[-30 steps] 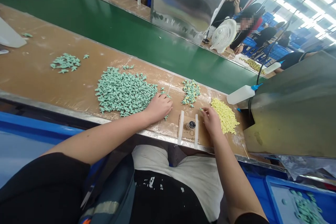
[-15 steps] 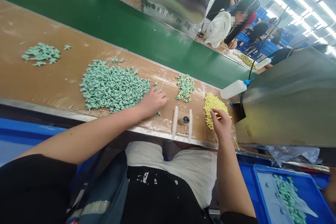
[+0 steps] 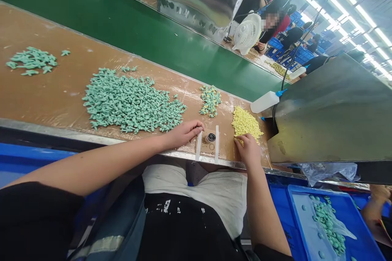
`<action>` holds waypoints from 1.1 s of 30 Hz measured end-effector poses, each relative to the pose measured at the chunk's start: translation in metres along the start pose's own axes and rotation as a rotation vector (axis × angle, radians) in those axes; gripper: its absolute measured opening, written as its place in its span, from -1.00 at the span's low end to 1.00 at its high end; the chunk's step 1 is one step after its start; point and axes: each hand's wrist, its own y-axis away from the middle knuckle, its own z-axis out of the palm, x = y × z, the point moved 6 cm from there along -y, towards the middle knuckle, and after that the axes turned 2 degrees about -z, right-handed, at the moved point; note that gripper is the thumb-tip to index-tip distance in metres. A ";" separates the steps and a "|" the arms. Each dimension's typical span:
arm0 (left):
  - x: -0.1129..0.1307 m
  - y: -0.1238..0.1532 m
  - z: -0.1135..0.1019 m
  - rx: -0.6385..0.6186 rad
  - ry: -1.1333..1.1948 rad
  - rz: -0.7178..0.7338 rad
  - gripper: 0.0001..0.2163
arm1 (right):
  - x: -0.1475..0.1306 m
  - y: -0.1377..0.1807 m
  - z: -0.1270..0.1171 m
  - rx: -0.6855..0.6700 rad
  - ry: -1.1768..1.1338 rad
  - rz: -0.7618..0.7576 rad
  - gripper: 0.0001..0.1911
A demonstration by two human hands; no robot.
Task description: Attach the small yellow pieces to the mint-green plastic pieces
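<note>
My left hand (image 3: 185,133) is closed, thumb and forefinger pinched beside the small round pot of dark paste (image 3: 210,137); whatever sits between the fingertips is too small to make out. To its left spreads a big heap of green star-shaped pieces (image 3: 128,102). At the lower edge of the pile of tiny yellow pieces (image 3: 246,120), my right hand (image 3: 249,151) is also pinched, its fingertips hiding what they hold. Between the two, farther back, lies a small group of green pieces with yellow bits on them (image 3: 210,100). The pot stands on a cardboard patch between white tape strips (image 3: 217,147).
A white bottle with a blue tip (image 3: 265,102) lies by a metal box (image 3: 330,118) at right. Behind the bench runs a green belt (image 3: 122,28). More green stars (image 3: 33,60) lie far left. A blue tray (image 3: 294,212) is below right. People sit across the belt near a fan (image 3: 247,34).
My left hand has left the edge of the green heap and come right and nearer, to the pot. My right hand has dropped to the pile's near edge. The view has shifted slightly.
</note>
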 end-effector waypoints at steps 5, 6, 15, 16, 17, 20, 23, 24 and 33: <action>-0.004 0.003 0.010 -0.056 0.254 -0.012 -0.62 | 0.003 -0.005 0.004 0.011 -0.002 -0.040 -0.68; -0.004 0.003 0.010 -0.057 0.276 -0.011 -0.61 | 0.003 -0.005 0.004 0.029 -0.027 -0.051 -0.68; -0.008 -0.001 0.002 -0.004 0.321 0.000 -0.53 | -0.042 0.008 0.003 0.029 -0.476 -0.158 -0.78; -0.009 -0.001 0.002 0.000 0.339 -0.007 -0.54 | -0.049 0.010 0.005 0.023 -0.505 -0.165 -0.79; -0.010 -0.001 0.003 0.005 0.356 -0.010 -0.55 | -0.057 0.012 0.008 0.015 -0.523 -0.176 -0.80; -0.009 -0.002 0.004 0.006 0.401 0.006 -0.60 | -0.074 0.016 0.015 -0.025 -0.532 -0.220 -0.80; -0.008 -0.002 0.005 0.003 0.440 0.028 -0.63 | -0.080 0.017 0.015 -0.048 -0.487 -0.265 -0.78; -0.008 -0.002 0.006 -0.001 0.447 0.032 -0.63 | -0.081 0.018 0.014 -0.067 -0.463 -0.286 -0.78; -0.012 -0.001 0.008 -0.020 0.395 0.018 -0.67 | -0.087 0.012 0.009 -0.232 -0.159 -0.446 -0.70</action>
